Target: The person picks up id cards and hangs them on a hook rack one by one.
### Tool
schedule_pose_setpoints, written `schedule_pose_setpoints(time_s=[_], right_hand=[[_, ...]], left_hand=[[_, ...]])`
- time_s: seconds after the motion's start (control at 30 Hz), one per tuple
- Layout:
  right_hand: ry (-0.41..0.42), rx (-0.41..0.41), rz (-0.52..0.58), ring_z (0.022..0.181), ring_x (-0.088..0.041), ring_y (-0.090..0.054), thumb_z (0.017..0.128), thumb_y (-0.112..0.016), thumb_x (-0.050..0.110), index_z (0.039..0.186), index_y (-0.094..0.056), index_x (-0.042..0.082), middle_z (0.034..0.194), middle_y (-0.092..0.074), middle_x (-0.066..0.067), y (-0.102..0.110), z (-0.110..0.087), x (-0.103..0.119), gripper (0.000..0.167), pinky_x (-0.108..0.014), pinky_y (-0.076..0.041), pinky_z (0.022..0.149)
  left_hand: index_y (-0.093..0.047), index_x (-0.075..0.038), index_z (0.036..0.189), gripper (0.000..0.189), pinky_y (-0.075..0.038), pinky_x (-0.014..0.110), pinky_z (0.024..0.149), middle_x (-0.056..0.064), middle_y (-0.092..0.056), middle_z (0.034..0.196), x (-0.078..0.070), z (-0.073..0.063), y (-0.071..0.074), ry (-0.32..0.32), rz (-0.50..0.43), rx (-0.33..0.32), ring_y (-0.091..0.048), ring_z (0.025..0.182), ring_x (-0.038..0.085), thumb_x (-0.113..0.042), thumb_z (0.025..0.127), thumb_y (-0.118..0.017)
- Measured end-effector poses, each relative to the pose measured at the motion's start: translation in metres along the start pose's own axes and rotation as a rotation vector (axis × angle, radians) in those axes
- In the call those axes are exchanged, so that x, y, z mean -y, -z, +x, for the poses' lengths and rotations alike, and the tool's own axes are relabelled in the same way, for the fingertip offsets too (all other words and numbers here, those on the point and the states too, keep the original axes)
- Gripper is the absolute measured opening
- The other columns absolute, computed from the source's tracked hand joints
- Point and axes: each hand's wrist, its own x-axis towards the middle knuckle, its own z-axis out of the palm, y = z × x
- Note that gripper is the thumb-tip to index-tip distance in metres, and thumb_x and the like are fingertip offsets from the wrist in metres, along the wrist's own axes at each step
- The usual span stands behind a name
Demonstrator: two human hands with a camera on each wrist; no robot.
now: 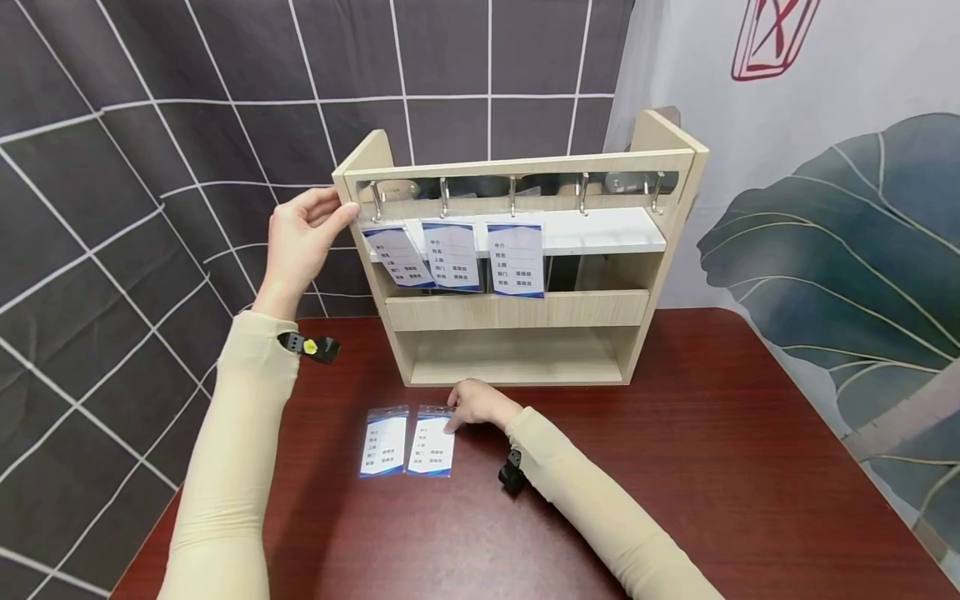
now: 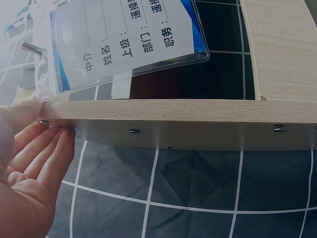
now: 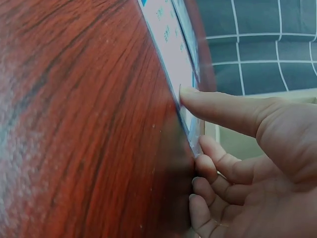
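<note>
My left hand (image 1: 296, 246) grips the upper left corner of a small wooden shelf (image 1: 517, 312), thumb at the front edge and fingers against the outer side. Two clear-sleeved name badges lie side by side on the table, a left one (image 1: 383, 447) and a right one (image 1: 431, 450). At the top of the right badge is my right hand (image 1: 483, 405); in the right wrist view its thumb (image 3: 223, 109) lies on the badge's face and its fingers curl at the edge. Three more badges hang from the shelf's hooks: a tilted one (image 1: 399, 257), a second (image 1: 452, 255) and a third (image 1: 516, 260).
To the right of the hanging badges, two metal hooks (image 1: 582, 194) carry nothing. The shelf stands at the back of a dark red wooden table (image 1: 600, 467). A dark cloth with white grid lines (image 1: 247, 150) hangs behind and to the left.
</note>
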Motion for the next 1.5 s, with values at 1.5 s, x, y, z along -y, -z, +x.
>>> schedule_pose_setpoints(time_s=[1.5], right_hand=[[-0.015,-0.063,0.432,0.062,-0.011,-0.060,0.081,-0.072,-0.002,0.087,-0.073,-0.002,0.073,-0.068,-0.003,0.013,-0.044,-0.045,0.005,-0.025,-0.056,0.057]], left_hand=[[-0.067,0.004,0.126,0.042,-0.053,0.026,0.098,0.021,-0.067,0.125,0.000,0.000,0.000,0.011,-0.004,-0.004,-0.068,0.111,0.012,-0.018,0.091,-0.077]])
